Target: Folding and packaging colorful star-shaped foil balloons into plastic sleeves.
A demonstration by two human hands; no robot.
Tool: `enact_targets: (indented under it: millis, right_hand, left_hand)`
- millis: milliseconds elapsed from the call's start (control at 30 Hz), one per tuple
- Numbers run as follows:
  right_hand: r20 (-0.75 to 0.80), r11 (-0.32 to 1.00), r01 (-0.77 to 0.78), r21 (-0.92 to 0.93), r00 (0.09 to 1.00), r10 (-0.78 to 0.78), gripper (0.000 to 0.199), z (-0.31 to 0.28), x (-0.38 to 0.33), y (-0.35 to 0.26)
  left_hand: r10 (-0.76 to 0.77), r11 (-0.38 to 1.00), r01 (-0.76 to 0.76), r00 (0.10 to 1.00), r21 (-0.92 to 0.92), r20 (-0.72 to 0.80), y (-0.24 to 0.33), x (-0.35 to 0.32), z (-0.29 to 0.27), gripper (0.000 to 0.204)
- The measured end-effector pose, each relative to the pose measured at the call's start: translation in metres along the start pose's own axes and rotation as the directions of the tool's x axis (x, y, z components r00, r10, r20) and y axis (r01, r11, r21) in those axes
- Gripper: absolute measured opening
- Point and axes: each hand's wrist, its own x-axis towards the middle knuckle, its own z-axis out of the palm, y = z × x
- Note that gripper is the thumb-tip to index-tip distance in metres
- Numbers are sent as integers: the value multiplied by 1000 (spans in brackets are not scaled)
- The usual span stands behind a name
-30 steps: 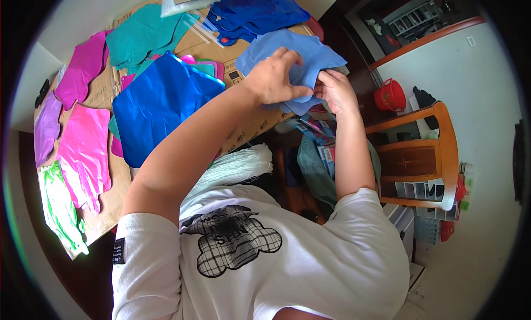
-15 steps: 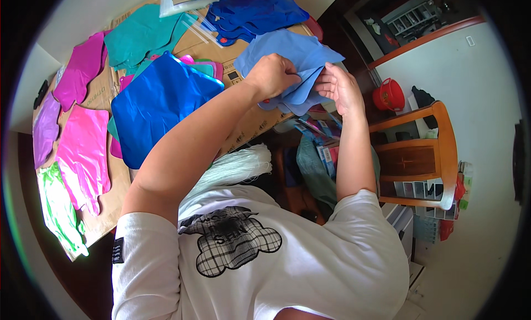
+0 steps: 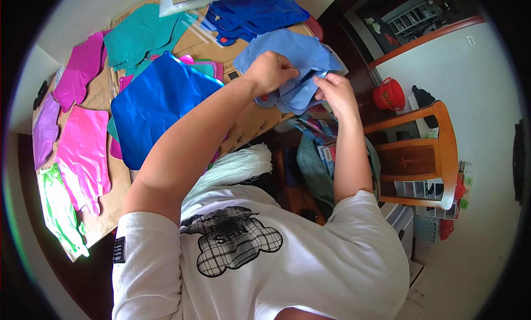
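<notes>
A stack of flat light-blue foil balloons [image 3: 293, 43] lies on the cardboard-covered table in front of me. My left hand [image 3: 271, 71] is closed on the balloon's near part, thumb and fingers pinched together. At the right-hand edge of the same balloon, my right hand [image 3: 336, 93] pinches the foil between thumb and fingers. Between the two hands the foil is creased and slightly lifted. A shiny dark-blue foil balloon [image 3: 166, 107] rests left of my left forearm, over several pink and teal ones.
Teal balloons [image 3: 141, 35] and deep-blue balloons [image 3: 257, 10] lie at the back, with clear thin tubes [image 3: 202, 30] between them. Pink balloons [image 3: 83, 151] are at the left. A white string hank [image 3: 238, 164] hangs at the table edge. A wooden chair [image 3: 412, 154] stands at the right.
My right hand has lowered slightly and moved left, its fingers going from spread to pinched on the foil edge. The light-blue foil between my hands has shifted and creased.
</notes>
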Motion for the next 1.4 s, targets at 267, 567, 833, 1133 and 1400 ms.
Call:
enact_targets:
  millis: [267,567,833,1133,1400]
  right_hand:
    - [-287,553,-56,-831,896,-340,35,-1,-21,-6]
    - [322,524,567,-635,811,-488,56,22,26,-17]
    - [383,537,509,-673,861,-336,65,20,25,-32]
    - [361,612,395,-686,914,-185,62,21,27,-56]
    - [454,868,494,-49,785,-421,48,109,-2,-116]
  left_hand:
    - [-313,746,253,950,-616,10,-2,11,-16,30]
    - [-188,906,112,971,-408,-151,3,4,-13,22]
    - [146,671,-519,793,-530,-591,89,-66,-174,16]
    - [380,688,91,800,720,-465,119,-231,-163,13]
    - [118,577,239,922,781,-369,7,-213,-76,20]
